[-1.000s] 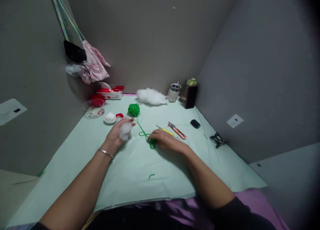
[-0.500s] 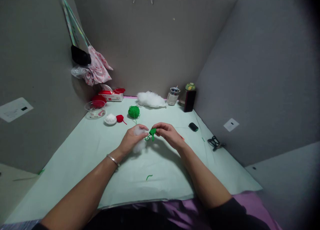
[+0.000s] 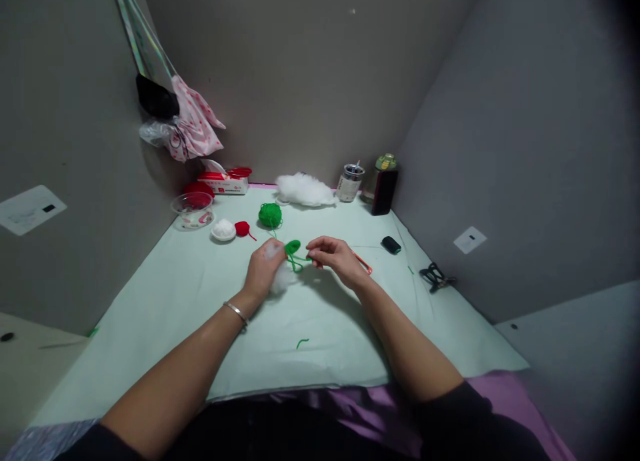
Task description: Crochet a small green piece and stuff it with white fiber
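My left hand [image 3: 263,269] is closed on a small green crocheted piece [image 3: 293,247], which sticks out past the fingertips. White fluffy stuffing [image 3: 283,279] shows around that same hand, partly behind the fingers. My right hand [image 3: 335,257] pinches a green yarn strand [image 3: 302,259] that runs across from the piece. A loop of the yarn hangs below. Just beyond the left hand lies a green yarn ball [image 3: 270,215], with a strand trailing toward the hand. An orange-handled tool [image 3: 362,262] lies beside the right hand, partly covered by it.
At the back stand a stuffing heap [image 3: 306,190], a tin can [image 3: 350,183], a bottle [image 3: 385,162] and a dark phone-like slab [image 3: 385,193]. Left are a clear tub [image 3: 193,214], a white bowl [image 3: 223,231] and red yarn [image 3: 243,229]. Right lie black scissors [image 3: 436,277] and a black fob [image 3: 391,245].
The green piece has passed from between both hands into my left hand, tilting its round face up. My right hand has let go of it and now draws the yarn strand rightward.
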Motion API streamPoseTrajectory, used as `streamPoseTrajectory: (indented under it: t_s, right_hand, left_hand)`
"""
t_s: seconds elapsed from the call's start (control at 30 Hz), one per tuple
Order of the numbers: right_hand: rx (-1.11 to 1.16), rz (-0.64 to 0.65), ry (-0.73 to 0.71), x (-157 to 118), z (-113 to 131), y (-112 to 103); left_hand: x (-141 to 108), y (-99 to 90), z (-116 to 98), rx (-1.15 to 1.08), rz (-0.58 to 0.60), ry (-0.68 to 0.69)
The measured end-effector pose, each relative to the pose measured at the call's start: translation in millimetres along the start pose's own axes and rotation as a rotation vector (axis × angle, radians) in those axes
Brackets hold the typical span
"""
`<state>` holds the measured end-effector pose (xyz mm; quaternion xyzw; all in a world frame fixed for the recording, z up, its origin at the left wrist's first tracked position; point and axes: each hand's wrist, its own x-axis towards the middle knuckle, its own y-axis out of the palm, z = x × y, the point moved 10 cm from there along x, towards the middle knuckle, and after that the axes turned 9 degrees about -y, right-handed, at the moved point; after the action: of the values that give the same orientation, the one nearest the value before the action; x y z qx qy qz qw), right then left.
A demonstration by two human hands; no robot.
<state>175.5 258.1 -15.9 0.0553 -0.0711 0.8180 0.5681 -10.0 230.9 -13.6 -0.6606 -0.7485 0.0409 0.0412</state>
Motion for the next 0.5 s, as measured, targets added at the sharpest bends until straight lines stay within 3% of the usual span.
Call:
streamPoseTrajectory:
  t_s: [0.13, 0.2, 0.4, 0.5]
  right_hand:
    - [-0.091, -0.043, -0.023, -4, 12, -19]
    - [-0.082, -0.071, -0.055, -5, 21, -16]
    - [0.033, 0.114, -0.016, -9, 15, 43]
    - [0.032, 0.219, 0.022, -11, 7, 54]
  left_hand:
    - [5, -13.0, 5, -0.068, -0.111, -0.025]
    - [2, -10.5, 4, -0.061, -0.113, -0.013]
    - [-17, 5.1, -14, 0.065, -0.077, 0.116]
    - [-17, 2.4, -18, 0.132, -0.108, 0.142]
